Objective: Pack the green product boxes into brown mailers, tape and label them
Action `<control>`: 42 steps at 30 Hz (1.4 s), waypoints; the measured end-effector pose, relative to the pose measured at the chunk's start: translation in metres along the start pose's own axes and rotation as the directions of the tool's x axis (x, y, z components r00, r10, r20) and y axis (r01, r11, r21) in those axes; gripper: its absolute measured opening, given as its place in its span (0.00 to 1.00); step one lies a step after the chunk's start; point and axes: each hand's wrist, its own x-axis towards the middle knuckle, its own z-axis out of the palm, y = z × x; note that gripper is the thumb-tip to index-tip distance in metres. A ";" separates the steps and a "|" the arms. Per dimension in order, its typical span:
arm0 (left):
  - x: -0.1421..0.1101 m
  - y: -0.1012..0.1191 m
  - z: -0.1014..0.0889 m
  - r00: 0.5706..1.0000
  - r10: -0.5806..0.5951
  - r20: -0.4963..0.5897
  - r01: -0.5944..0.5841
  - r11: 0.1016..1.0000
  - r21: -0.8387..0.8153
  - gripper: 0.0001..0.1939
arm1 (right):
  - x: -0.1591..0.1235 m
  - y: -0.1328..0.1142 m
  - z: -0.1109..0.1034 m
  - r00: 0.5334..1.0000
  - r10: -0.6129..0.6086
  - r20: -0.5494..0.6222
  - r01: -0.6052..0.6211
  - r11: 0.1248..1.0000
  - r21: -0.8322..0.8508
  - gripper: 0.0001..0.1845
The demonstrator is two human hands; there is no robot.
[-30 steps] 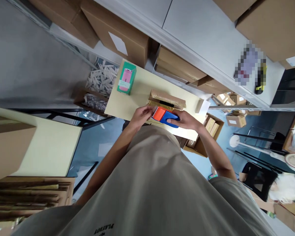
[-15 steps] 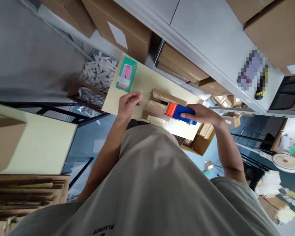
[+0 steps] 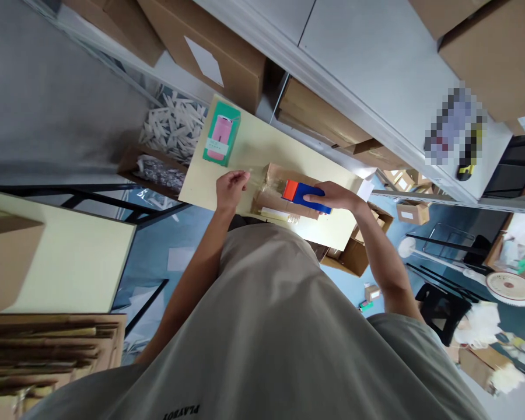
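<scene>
My right hand (image 3: 335,195) grips a blue tape dispenser (image 3: 312,197) with an orange front, holding it over a cardboard box (image 3: 297,172) on the pale yellow table (image 3: 251,131). Clear tape covers part of the box, and its left side looks glossy. Left of the box, my left hand (image 3: 233,189) is closed, thumb and fingers pinched together. A faint strip of clear tape (image 3: 257,178) spans from its fingertips towards the box. Beyond my left hand, a green box (image 3: 231,137) with a pink device pictured on it lies at the table's far left corner.
Large cartons (image 3: 210,55) line the shelf behind the table. On the upper grey shelf (image 3: 359,70) lies a yellow and black cutter (image 3: 469,154). An open carton (image 3: 352,256) stands by the table's right end. A bin of white pieces (image 3: 175,125) is at the left.
My right hand and the tape dispenser have moved left, further over the cardboard box. My left hand has shifted slightly, with its fingers more curled.
</scene>
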 end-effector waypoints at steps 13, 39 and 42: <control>-0.005 -0.028 0.015 0.971 0.210 0.113 -0.238 0.892 0.385 0.46 | -0.001 -0.003 0.012 0.997 -0.064 -0.048 0.058 0.992 -0.113 0.33; -0.029 0.003 0.059 0.739 0.376 0.559 -0.668 0.519 0.533 0.41 | -0.106 0.128 -0.035 0.955 0.295 -0.030 -0.295 0.955 0.018 0.35; -0.027 0.003 0.059 0.734 0.370 0.569 -0.672 0.513 0.534 0.42 | -0.081 0.125 -0.021 0.934 0.350 -0.075 -0.352 0.936 -0.011 0.36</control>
